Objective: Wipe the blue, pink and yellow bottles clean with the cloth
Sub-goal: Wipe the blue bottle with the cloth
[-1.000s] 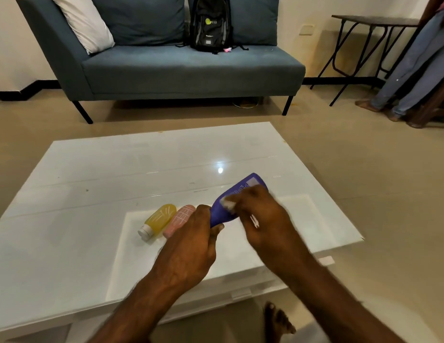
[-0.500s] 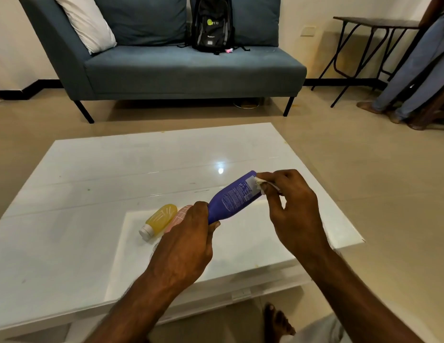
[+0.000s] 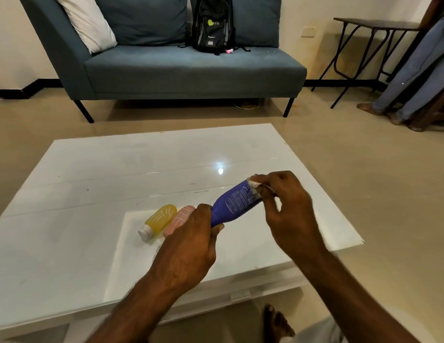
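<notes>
Yellow bottle [image 3: 159, 220], pink bottle [image 3: 180, 219] block table [image 3: 92, 184] centre; far half open.

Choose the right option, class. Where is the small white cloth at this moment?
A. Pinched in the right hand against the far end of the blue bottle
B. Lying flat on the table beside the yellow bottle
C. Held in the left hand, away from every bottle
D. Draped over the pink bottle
A: the right hand pinches the cloth against the far end of the blue bottle, while the left hand grips its near end.
</notes>
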